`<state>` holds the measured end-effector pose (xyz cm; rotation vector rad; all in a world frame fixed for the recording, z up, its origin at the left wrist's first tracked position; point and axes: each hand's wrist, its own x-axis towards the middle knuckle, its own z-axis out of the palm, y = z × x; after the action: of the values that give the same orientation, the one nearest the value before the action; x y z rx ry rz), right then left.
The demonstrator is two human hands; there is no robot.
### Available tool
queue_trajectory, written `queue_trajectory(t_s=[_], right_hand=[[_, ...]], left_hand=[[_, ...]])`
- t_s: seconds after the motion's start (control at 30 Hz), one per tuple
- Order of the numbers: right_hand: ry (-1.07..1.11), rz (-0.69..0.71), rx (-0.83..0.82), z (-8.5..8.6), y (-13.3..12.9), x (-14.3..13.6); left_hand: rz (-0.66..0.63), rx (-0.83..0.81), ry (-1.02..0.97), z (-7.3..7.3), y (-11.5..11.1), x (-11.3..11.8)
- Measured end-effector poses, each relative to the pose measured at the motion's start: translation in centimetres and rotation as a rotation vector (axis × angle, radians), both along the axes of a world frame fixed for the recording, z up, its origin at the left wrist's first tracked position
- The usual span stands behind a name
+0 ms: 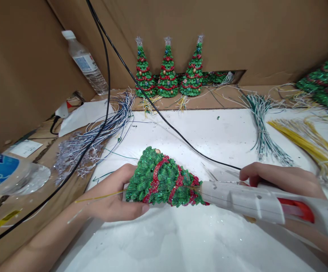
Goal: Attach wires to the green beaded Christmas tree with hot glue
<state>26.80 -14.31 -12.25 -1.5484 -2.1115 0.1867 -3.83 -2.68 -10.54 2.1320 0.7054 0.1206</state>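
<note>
My left hand [114,202] is closed around the wide base of a glittery green Christmas tree ornament [164,181] with red garlands, which lies on its side with its narrow end to the right. A thin yellow wire runs back from its base over my wrist. My right hand [282,181] grips a white hot glue gun [245,202] with a red-edged slot in its body. The gun's nozzle is at the tree's narrow end; whether it touches cannot be told. Part of my right hand is hidden behind the gun.
Three finished-looking trees with clear stars [168,71] stand at the back. Bundles of green-white wires [261,124] and yellow wires [308,141] lie right; star-tipped wires [79,153] lie left. A black cable [164,117] crosses the view. Water bottles [86,64] are at left.
</note>
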Motion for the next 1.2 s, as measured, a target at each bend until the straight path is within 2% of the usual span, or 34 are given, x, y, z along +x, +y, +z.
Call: queue_trajectory(t_s=[0.43, 1.2], right_hand=[[0.014, -0.062, 0.024, -0.22, -0.34, 0.22], [0.027, -0.003, 0.053, 0.22, -0.16, -0.11]], left_hand=[[-0.004, 0.004, 0.014, -0.10, -0.02, -0.12], [0.008, 0.046, 0.027, -0.14, 0.04, -0.13]])
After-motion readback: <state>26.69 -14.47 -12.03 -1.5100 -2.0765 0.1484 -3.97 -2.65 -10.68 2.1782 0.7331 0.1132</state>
